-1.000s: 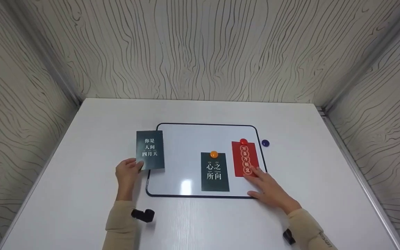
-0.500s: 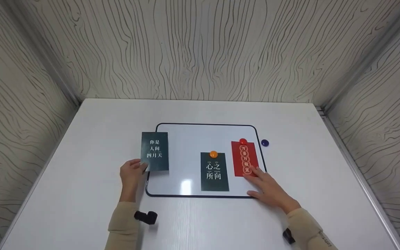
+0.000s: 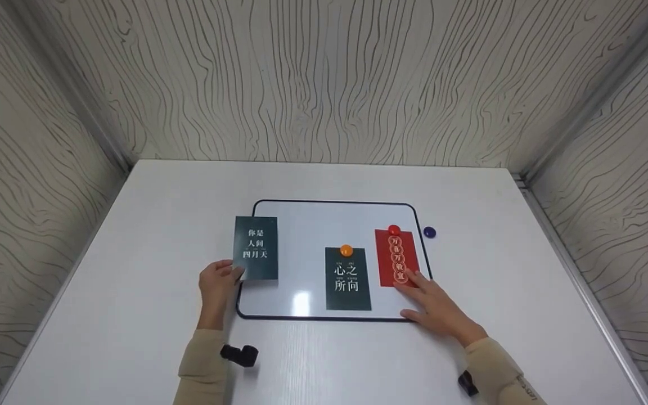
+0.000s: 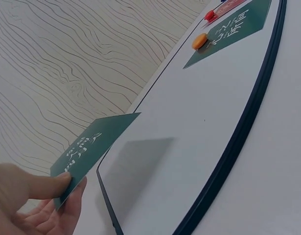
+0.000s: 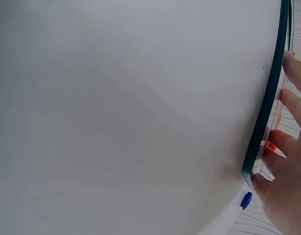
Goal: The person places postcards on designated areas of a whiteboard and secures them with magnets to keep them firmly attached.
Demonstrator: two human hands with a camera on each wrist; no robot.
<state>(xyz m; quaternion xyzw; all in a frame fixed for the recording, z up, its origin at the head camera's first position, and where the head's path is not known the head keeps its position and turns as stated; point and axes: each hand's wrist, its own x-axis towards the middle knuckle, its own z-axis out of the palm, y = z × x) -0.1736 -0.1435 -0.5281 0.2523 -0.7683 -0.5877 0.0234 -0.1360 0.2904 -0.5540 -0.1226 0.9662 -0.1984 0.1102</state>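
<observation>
My left hand (image 3: 216, 284) pinches a dark green card (image 3: 256, 244) with white lettering by its lower left corner. In the left wrist view that card (image 4: 99, 142) is raised over the left edge of the whiteboard (image 3: 301, 225), casting a shadow on it. My right hand (image 3: 436, 309) rests at the board's lower right corner, fingers spread, with fingertips touching the lower part of a red card (image 3: 386, 264). A red round magnet (image 3: 394, 229) sits at that card's top. Between the hands lies a second green card (image 3: 348, 298), an orange magnet (image 3: 346, 250) on its top edge.
A purple round magnet (image 3: 430, 232) lies on the white table (image 3: 481, 225) just right of the whiteboard. Wood-grain patterned panels (image 3: 324, 84) stand behind and at both sides. Each sleeve carries a small black wrist camera (image 3: 241, 355).
My left hand has moved to the right and slightly toward me, bringing the green card further over the whiteboard. The right hand has stayed in place.
</observation>
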